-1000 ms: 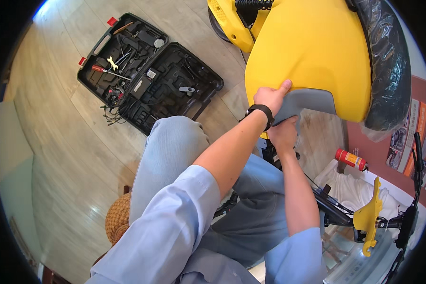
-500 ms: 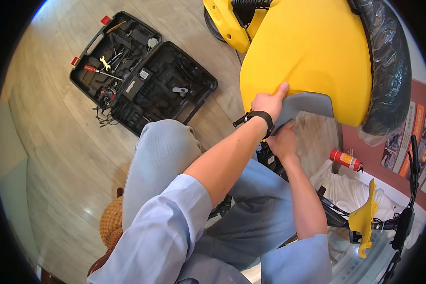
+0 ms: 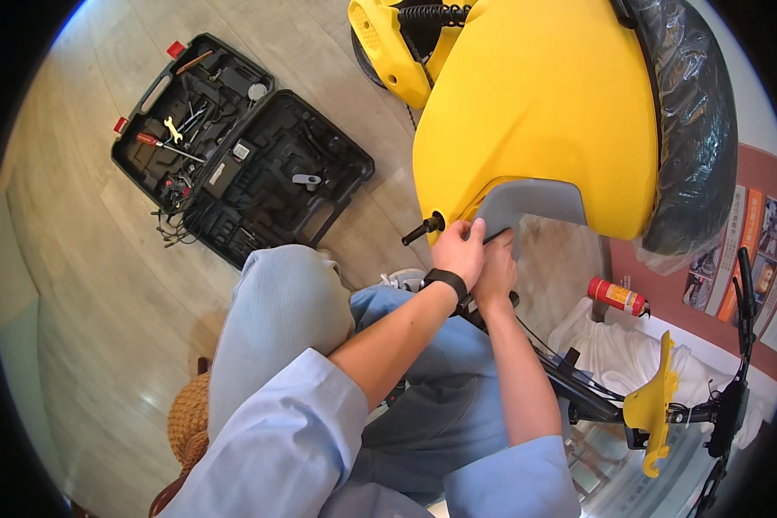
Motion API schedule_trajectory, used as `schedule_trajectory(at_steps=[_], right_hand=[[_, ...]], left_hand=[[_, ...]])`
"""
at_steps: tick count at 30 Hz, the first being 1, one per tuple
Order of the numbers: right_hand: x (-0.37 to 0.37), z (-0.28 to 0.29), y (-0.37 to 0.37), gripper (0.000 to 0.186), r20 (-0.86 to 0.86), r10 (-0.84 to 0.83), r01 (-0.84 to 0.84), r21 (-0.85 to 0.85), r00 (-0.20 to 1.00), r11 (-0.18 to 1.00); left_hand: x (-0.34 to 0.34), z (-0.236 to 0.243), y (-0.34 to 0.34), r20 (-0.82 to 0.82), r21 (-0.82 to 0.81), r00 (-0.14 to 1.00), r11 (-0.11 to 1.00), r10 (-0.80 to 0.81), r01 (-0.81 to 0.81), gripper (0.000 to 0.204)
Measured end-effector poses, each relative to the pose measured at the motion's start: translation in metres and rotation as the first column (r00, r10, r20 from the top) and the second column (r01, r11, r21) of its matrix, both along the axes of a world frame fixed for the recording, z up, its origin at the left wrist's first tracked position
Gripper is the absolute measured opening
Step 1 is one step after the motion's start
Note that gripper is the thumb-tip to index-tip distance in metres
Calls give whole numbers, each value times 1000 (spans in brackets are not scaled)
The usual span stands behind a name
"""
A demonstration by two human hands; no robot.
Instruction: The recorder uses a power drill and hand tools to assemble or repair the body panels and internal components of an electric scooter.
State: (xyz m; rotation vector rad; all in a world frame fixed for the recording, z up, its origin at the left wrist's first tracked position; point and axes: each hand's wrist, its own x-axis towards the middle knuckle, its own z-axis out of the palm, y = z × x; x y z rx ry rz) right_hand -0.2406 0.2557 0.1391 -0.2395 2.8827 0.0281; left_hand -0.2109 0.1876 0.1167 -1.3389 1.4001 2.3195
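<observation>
A large yellow body panel of what looks like a scooter or electric bike fills the upper right. A curved grey trim piece is set along its near edge. My left hand, with a black band on the wrist, pinches the trim's lower left end, thumb on top. Pressed close beside it, my right hand grips the same end, its fingertips partly hidden under the trim. A black peg sticks out of the panel left of my hands.
An opened black tool case with a screwdriver and a yellow wrench lies on the wooden floor. A red extinguisher is at right, near a black handlebar and a yellow bracket. A woven brown seat stands lower left.
My left hand has slid down off the yellow panel onto the trim's lower end, next to the right hand. The black peg has come fully into sight. The whole view has shifted slightly.
</observation>
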Motion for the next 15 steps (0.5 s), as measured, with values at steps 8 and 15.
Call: schedule_trajectory(at_steps=[8,15], right_hand=[[-10,28,14,77,129,66,-71,32,989,997],[-27,102,-55,39,-321,827,-725,400,462,560]], left_hand=[[2,-23,0,-66,-120,998,993,15,-23,40],[8,-25,-19,-99,-105,993,993,-62,52,37]])
